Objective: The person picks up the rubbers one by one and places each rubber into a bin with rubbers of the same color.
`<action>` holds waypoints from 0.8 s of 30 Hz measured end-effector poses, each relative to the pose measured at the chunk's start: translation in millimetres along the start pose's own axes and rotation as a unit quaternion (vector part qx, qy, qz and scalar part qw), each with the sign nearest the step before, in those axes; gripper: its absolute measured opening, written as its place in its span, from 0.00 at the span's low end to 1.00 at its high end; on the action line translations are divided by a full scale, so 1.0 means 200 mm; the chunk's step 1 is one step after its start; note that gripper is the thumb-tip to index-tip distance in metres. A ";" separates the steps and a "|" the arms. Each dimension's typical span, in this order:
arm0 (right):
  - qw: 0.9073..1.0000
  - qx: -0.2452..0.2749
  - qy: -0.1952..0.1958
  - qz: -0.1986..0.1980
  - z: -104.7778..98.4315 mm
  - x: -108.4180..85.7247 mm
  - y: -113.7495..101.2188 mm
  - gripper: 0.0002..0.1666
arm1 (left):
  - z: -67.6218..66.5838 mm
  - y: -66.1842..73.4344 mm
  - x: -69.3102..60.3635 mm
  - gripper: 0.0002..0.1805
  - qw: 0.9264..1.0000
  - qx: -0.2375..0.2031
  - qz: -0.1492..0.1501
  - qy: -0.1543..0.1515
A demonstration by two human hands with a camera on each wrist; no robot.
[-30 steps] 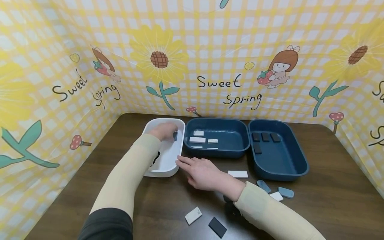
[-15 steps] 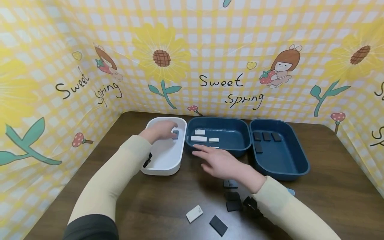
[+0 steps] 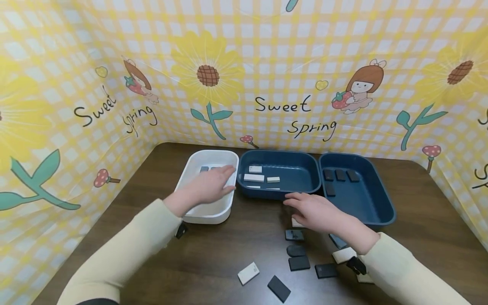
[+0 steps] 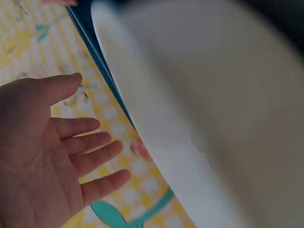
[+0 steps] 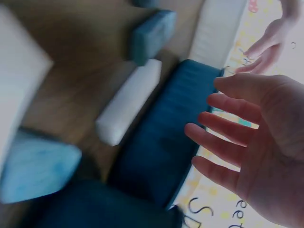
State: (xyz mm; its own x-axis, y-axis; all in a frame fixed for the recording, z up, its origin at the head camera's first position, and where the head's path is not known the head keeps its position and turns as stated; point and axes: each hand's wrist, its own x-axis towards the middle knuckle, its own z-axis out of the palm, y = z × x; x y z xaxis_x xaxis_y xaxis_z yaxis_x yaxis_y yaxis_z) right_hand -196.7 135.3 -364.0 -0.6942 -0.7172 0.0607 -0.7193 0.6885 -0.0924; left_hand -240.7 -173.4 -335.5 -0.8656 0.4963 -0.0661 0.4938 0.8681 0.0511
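My left hand (image 3: 207,185) is over the white tray (image 3: 206,220), its fingers spread and holding nothing; the left wrist view shows the bare palm (image 4: 38,147). Two small blue-grey blocks (image 3: 204,169) lie at the tray's far end, partly behind that hand. My right hand (image 3: 318,214) hovers in front of the middle blue tray (image 3: 282,194), fingers loose, nothing in them. Partly beneath it lies a white block (image 3: 297,223), which appears as a long white bar (image 5: 129,103) in the right wrist view. Close by is a dark blue-grey block (image 3: 294,235).
White blocks (image 3: 253,178) sit in the middle tray. Several black blocks (image 3: 340,175) are in the right blue tray (image 3: 381,218). Loose pieces lie in front: a white block (image 3: 248,273), black blocks (image 3: 279,289), a rounded dark one (image 3: 296,250). Patterned cloth (image 3: 228,84) stands behind.
My left hand has let go of a blue-grey block in the white tray and come back toward me, fingers opening. My right hand has moved right from the white tray's rim to the white block.
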 end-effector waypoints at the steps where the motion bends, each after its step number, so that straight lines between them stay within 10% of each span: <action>1: 1.000 0.000 -0.006 0.004 0.01 -0.01 0.01 0.22 | 0.02 0.03 -0.02 0.35 1.000 -0.007 0.003 -0.003; 8: 0.999 -0.011 -0.033 0.023 0.08 -0.08 0.05 0.22 | 0.15 0.14 -0.07 0.38 1.000 -0.022 -0.001 -0.005; 24: 0.997 -0.050 -0.017 0.053 0.18 -0.08 0.07 0.14 | 0.30 0.15 -0.06 0.43 0.999 -0.028 -0.009 0.020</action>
State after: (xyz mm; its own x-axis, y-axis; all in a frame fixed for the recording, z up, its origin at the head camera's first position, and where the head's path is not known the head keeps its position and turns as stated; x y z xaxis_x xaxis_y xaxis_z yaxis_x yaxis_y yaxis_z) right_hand -194.3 152.0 -401.5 -0.7666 -0.6417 0.0226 -0.6418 0.7669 0.0032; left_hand -210.6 -153.5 -393.2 -0.8776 0.4785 -0.0281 0.4734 0.8745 0.1054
